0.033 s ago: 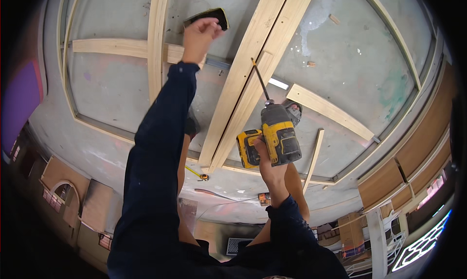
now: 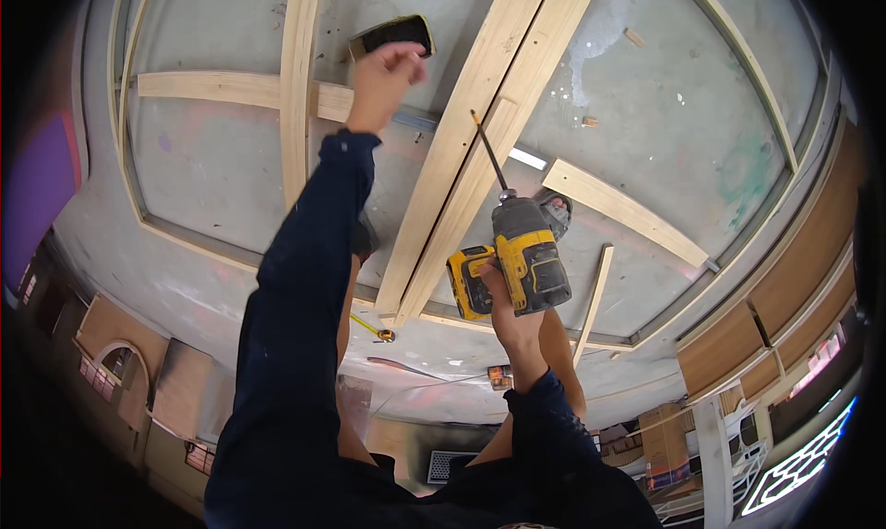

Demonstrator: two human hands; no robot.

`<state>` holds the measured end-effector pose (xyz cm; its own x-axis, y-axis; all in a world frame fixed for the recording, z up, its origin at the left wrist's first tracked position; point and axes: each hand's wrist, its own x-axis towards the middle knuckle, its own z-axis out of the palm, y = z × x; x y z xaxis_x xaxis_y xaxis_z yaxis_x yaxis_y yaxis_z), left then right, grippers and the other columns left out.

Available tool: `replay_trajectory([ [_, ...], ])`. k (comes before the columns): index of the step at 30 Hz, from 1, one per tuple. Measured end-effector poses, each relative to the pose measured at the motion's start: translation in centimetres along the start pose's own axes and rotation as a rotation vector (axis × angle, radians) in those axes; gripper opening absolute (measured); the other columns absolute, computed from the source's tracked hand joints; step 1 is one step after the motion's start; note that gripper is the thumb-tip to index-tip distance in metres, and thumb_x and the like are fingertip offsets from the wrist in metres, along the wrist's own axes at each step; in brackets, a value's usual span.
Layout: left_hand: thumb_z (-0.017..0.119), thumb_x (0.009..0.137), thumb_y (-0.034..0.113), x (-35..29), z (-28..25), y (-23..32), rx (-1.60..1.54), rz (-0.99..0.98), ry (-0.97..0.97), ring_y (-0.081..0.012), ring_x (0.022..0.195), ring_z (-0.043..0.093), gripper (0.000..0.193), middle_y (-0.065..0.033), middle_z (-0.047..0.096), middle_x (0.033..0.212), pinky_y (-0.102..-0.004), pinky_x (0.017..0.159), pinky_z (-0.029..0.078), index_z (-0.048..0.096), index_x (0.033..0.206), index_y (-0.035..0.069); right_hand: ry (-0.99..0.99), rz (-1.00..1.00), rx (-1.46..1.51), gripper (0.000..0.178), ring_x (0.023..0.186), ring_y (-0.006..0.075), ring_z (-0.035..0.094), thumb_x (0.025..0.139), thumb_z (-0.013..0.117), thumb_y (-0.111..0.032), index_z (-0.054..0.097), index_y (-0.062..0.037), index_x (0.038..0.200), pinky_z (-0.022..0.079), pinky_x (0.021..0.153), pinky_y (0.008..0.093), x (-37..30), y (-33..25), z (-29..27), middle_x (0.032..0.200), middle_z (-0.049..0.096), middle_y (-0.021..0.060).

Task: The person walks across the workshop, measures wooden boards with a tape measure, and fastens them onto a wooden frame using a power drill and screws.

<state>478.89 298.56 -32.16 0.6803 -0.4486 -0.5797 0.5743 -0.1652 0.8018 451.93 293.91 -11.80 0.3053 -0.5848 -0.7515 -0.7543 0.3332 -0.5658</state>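
My right hand (image 2: pixel 513 324) grips a yellow and black cordless drill (image 2: pixel 530 248) by its handle. A long, thin bit (image 2: pixel 490 151) points away from me, its tip over two wooden battens (image 2: pixel 449 165) lying side by side. Just at the near edge of a small open box (image 2: pixel 392 35) with dark contents, my left hand (image 2: pixel 384 82) has its fingers curled and thumb pressed in. Whatever those fingers hold, if anything, is too small to make out.
Wooden frame pieces lie on the grey floor, among them a crosspiece (image 2: pixel 628 211) at right and an upright batten (image 2: pixel 300 86) at left. A yellow tape measure (image 2: pixel 385 335) lies near my feet. Wooden panels (image 2: pixel 784 280) stand at the right.
My left hand has drawn slightly back toward me from the box, uncovering more of its dark contents. The drill has shifted a touch to the left.
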Motion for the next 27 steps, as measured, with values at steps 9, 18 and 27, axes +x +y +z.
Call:
replay_trajectory([
  [9,0.051,0.090,0.003,-9.8,0.9,-1.5,-0.526,-0.343,-0.062,-0.0138,0.083,0.057,0.018,-0.0069,0.060,0.093,-0.0280,0.082,0.046,0.057,0.105,-0.004,-0.089,-0.016,0.126,0.021,0.083,0.0151,0.062,0.078,0.071,-0.011,0.063,-0.0029,0.095,0.049,0.074,0.0304,-0.2,0.2,0.3,0.090,0.064,0.0055],
  [18,0.053,0.094,0.019,-10.6,2.4,-2.0,-0.979,-0.477,-0.080,-0.0129,0.080,0.056,0.013,-0.0009,0.058,0.086,-0.0322,0.080,0.047,0.057,0.100,0.008,-0.147,-0.020,0.076,0.018,0.083,0.0144,0.061,0.075,0.066,0.000,0.063,-0.0021,0.093,0.048,0.075,0.0286,-0.1,1.0,-0.6,0.089,0.064,0.0044],
  [27,0.051,0.095,0.021,-10.6,2.2,-2.1,-1.116,-0.460,-0.116,-0.0137,0.075,0.054,0.014,-0.0021,0.058,0.085,-0.0341,0.079,0.047,0.058,0.095,0.009,-0.134,-0.078,0.016,0.024,0.080,0.0189,0.064,0.078,0.072,-0.017,0.062,-0.0013,0.094,0.050,0.072,0.0322,0.2,1.5,-1.1,0.087,0.066,0.0088],
])
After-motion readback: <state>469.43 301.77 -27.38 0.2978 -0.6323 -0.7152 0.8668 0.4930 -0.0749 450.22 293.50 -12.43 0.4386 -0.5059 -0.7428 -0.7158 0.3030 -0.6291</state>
